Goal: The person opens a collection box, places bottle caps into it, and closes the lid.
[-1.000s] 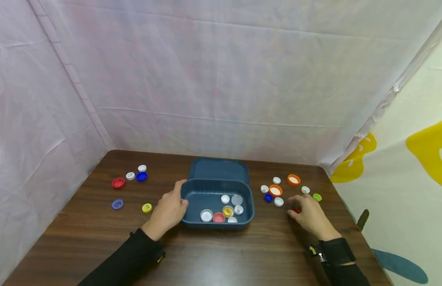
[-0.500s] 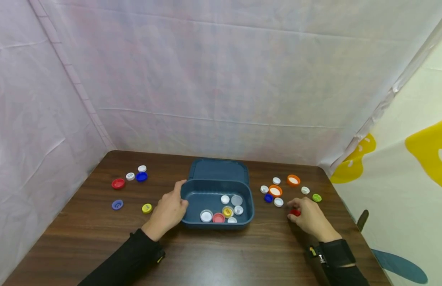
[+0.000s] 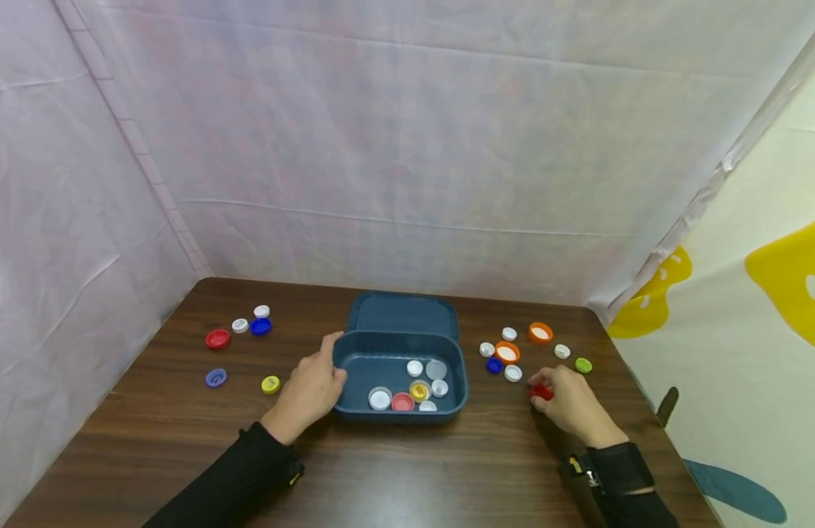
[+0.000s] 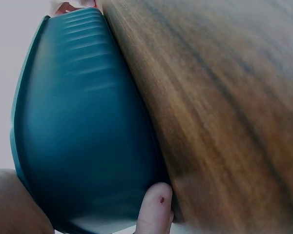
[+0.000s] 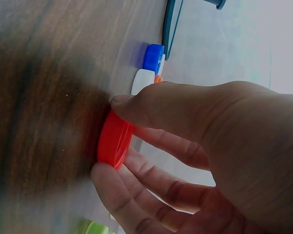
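My right hand [image 3: 567,403] is low over the table at the right, pinching a red bottle cap [image 5: 114,139] on its edge between thumb and a fingertip. In the head view that red cap shows between the fingers, partly covered. At the left end of an open dark blue box [image 3: 361,416], my left hand [image 3: 307,394] holds the wall; the left wrist view has one fingertip [image 4: 155,207] against the box's side, near the table. Inside the box lie several caps, among them a pink cap [image 3: 403,402], a yellow cap [image 3: 420,393] and white ones.
Left of the box lie loose caps: red [image 3: 217,339], blue [image 3: 260,326], purple-blue [image 3: 215,378], yellow [image 3: 270,385] and white. To its right are orange rings [image 3: 541,333], a dark blue cap [image 3: 494,365], a green cap [image 3: 583,365] and white caps. The lid [image 3: 403,314] leans back behind the box.
More of the red cap has come into sight between my right fingers, as it tips up while that hand stays almost in place. My left hand and the box have not moved.
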### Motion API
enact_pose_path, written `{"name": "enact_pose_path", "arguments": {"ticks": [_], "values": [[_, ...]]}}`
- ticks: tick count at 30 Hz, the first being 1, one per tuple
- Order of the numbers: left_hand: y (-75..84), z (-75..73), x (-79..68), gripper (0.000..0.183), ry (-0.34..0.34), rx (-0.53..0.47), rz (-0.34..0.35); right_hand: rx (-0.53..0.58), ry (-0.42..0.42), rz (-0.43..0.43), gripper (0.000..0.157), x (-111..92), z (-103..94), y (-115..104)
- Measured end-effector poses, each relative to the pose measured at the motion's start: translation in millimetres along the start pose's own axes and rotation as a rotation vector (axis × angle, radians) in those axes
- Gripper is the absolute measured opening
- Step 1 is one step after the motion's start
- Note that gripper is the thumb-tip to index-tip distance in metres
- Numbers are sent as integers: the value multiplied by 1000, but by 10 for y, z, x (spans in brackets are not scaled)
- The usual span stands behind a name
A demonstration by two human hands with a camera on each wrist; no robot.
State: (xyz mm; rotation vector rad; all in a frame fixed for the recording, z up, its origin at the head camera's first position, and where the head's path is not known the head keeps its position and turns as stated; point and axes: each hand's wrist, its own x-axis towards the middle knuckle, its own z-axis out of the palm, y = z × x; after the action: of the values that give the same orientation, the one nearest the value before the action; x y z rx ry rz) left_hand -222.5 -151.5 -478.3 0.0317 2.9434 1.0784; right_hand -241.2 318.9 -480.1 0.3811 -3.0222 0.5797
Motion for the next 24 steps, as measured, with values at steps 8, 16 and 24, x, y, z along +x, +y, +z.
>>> {"name": "enact_pose_path", "arguments": {"ticks": [8, 16, 24], "values": [[9, 2, 4, 71, 2, 1, -5, -18, 18, -34, 23, 10, 3, -41], [5, 4, 5, 71, -6, -14, -8, -12, 62, -92, 25, 73, -25, -260], [11, -3, 2, 71, -4, -22, -1, 5, 109, -171, 27, 179, -119, -654]]}}
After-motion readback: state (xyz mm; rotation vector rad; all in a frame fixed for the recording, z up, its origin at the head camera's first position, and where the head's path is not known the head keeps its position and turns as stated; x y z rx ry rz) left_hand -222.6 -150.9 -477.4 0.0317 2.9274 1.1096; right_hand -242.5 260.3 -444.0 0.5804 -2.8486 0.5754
